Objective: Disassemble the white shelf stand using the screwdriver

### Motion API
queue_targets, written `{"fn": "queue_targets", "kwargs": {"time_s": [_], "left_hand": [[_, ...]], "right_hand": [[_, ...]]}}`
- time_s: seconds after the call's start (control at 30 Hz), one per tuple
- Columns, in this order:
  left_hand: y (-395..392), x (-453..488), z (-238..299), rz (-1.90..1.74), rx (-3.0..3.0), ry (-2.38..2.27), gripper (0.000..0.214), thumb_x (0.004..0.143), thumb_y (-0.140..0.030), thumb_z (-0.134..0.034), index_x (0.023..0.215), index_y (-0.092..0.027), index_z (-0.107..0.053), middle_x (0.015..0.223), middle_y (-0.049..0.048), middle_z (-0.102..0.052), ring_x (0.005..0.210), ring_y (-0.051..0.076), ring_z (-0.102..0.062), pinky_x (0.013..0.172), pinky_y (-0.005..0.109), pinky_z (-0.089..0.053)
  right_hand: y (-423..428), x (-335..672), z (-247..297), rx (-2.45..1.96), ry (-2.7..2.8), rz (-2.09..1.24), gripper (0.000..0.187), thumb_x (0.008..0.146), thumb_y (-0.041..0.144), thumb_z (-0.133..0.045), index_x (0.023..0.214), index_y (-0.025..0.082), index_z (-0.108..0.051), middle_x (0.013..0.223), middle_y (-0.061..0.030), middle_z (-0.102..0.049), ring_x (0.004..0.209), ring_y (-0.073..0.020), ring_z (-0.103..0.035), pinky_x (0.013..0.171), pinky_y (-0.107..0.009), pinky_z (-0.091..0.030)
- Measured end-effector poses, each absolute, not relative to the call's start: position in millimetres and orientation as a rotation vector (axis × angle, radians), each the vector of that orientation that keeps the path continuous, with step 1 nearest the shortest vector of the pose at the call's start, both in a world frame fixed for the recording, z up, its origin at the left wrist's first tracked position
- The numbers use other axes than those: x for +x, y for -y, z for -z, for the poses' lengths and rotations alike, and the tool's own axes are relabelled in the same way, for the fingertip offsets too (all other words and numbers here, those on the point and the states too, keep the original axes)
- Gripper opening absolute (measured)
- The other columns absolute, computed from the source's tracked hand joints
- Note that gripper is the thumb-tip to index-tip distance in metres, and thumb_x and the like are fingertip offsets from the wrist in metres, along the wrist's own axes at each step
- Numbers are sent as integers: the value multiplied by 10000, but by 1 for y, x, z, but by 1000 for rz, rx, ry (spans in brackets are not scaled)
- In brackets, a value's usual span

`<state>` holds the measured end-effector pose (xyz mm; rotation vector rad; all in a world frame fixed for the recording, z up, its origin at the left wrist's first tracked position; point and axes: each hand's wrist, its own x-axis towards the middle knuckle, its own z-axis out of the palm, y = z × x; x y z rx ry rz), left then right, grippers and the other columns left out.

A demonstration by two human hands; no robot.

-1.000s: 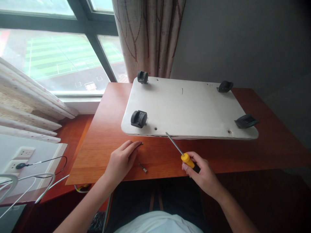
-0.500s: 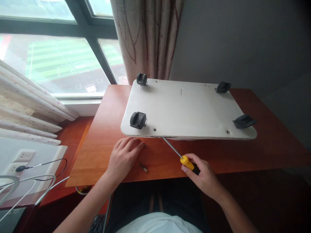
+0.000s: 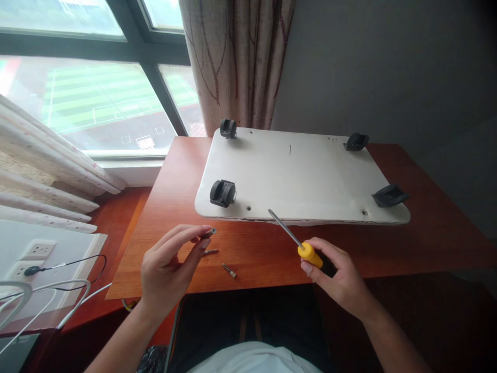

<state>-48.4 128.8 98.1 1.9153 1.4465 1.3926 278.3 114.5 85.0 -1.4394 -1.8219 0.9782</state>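
My left hand (image 3: 166,267) pinches a screw (image 3: 213,231) between thumb and fingertips, its cross-slotted head facing right. Two more screws lie on the table below it: one screw (image 3: 210,251) partly behind my thumb, another screw (image 3: 229,270) nearer the front edge. In my right hand (image 3: 337,272) is a screwdriver (image 3: 309,254) with a yellow and black handle. Its metal shaft points up and left, the tip over the near edge of a white board (image 3: 298,176). Black caster wheels sit at the board's corners, including a near-left caster (image 3: 222,193) and a near-right caster (image 3: 390,196).
The board lies on a reddish-brown wooden table (image 3: 155,207). Small holes show near the board's edges. Behind stand a patterned curtain (image 3: 236,62) and a grey wall. At left are a window, a wall socket (image 3: 39,249) and white cables (image 3: 79,298).
My left hand has lifted off the table with a screw and moved left, uncovering another screw. My right hand has shifted slightly right with the screwdriver.
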Motion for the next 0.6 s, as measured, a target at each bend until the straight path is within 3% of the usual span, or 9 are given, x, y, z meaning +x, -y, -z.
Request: {"fn": "queue_targets", "kwargs": {"time_s": [0.2,0.3,0.5,0.6], "left_hand": [[-136,-35,-131,-1475,1704,-1334,176,900,-126,-644,1044,-218,-684,935,26,-732,871,160,-713,802,285,-603],[-141,-23,-139,-1347,1889,-1303,184,890,-130,-654,1054,-213,-662,909,25,-737,823,151,-709,755,263,-599],[-148,15,-139,-1170,2242,-1127,143,900,-109,-616,1011,-194,-645,1024,56,-722,901,151,-687,786,258,-558],[-150,24,-135,-1166,2288,-1144,140,913,-112,-579,1012,-196,-629,980,53,-712,858,153,-673,745,265,-541]], "right_hand": [[-133,272,-113,-1427,1780,-1016,273,865,358,-664,1105,234,-629,970,-36,-689,820,-153,-660,770,-275,-560],[-142,262,-132,-1394,1730,-1053,289,861,369,-669,1105,220,-627,945,-39,-695,752,-140,-646,717,-273,-553],[-158,223,-156,-1212,1781,-1048,268,832,390,-702,1023,211,-646,935,-22,-691,832,-140,-644,773,-260,-537],[-164,211,-155,-1164,1847,-915,194,846,351,-674,979,211,-655,925,-15,-691,833,-134,-635,773,-250,-524]]}}
